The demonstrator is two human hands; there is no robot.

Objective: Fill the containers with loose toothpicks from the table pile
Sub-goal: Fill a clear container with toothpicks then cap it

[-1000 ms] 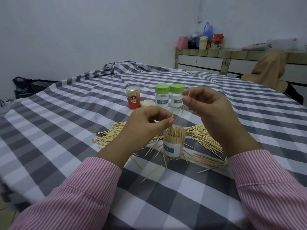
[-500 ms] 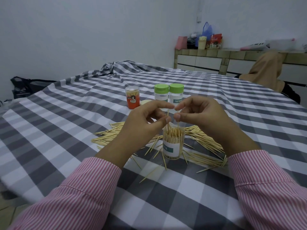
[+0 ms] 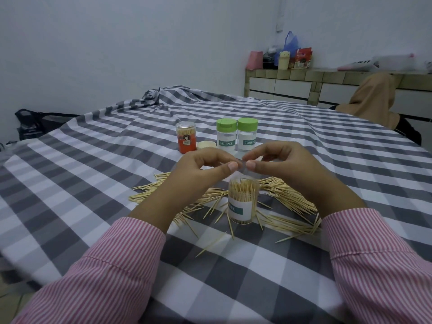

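The clear plastic toothpick jar with a white-and-green label (image 3: 243,200) stands upright and uncapped on the grey-and-white checked tablecloth (image 3: 93,174), packed nearly full, directly below the two hands. The scattered pile of loose wooden toothpicks (image 3: 285,197) fans out around it, left, right and near. The left hand (image 3: 198,170) hovers just above and left of the jar mouth, fingers curled, thumb and forefinger tips close together; whether it pinches anything I cannot tell. The right hand (image 3: 278,162) mirrors it just right of the mouth, its fingers curled the same way, its contents equally unclear. The thumbs almost meet. A second ago the right hand held a toothpick raised above the jar; none shows there now. Farther off stand an orange-labelled toothpick tube (image 3: 186,137) and two green-capped jars (image 3: 236,134).
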